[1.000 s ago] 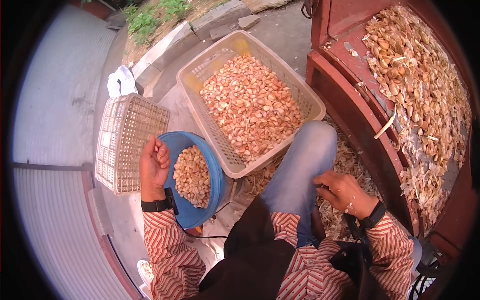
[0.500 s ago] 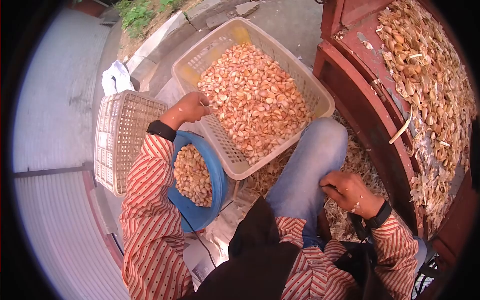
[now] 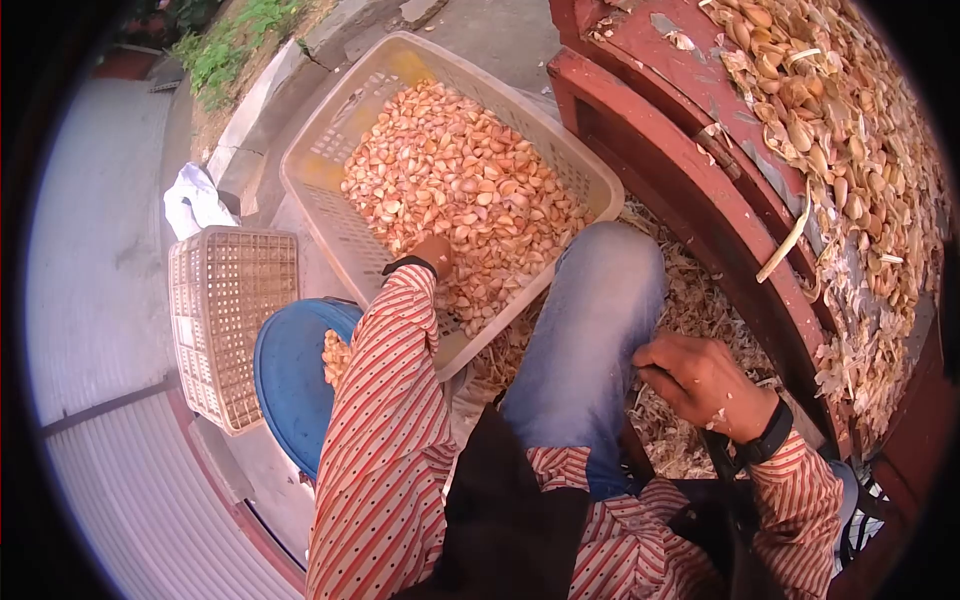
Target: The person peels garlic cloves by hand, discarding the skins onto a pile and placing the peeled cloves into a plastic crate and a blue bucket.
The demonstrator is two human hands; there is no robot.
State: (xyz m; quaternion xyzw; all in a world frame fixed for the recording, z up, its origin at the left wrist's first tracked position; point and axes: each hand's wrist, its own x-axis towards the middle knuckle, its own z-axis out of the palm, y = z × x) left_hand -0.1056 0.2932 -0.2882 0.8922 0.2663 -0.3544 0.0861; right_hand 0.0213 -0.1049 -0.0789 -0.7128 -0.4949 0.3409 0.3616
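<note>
My left hand [image 3: 435, 253] reaches down into the pale plastic crate [image 3: 585, 165], among the garlic cloves [image 3: 470, 180] heaped there. Its fingers are hidden from view. My right hand [image 3: 705, 385] is beside my jeans-clad knee, with its fingers curled and pressed together; whatever they hold, if anything, is hidden. Bits of pale skin stick to the back of that hand. Partly behind my left sleeve is a blue basin [image 3: 290, 390] with more garlic cloves [image 3: 336, 356] in it.
A second slatted crate [image 3: 235, 320] stands on its side at left, with a white bag [image 3: 195, 200] behind it. Along the right runs a red metal frame [image 3: 700, 215] bearing a heap of cloves and husks [image 3: 850, 170]. Loose husks [image 3: 690, 300] lie below my knee.
My left hand has moved from the crate's left rim down into the cloves. My right hand stays by the knee. The view has shifted, and the basin looks more covered by my sleeve.
</note>
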